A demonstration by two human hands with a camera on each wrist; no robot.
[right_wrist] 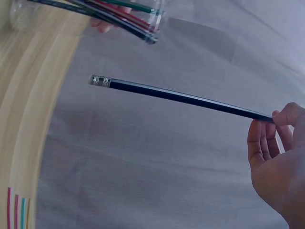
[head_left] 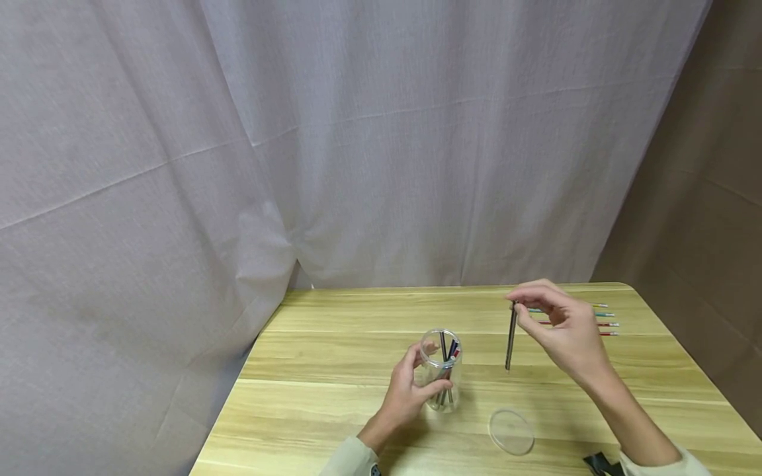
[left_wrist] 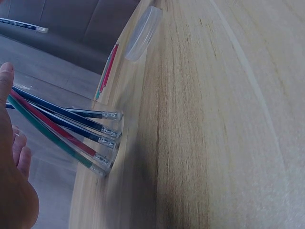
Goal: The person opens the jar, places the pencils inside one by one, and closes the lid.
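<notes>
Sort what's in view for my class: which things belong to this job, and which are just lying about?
Belongs to the job, it seems:
dark pencil, in the right grip
jar, in the left grip
pencils in the jar
lid, off the jar
loose pencils on the table

Just lying about, apparently:
black item, cut off and unidentified
curtain, only a backdrop

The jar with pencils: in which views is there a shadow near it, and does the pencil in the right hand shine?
Head view: a soft shadow lies on the table beside the jar; left wrist view: a broad, dark shadow lies near the jar's base; right wrist view: jar cut off, shadow unclear; a pale streak runs along the dark pencil in the right hand.
</notes>
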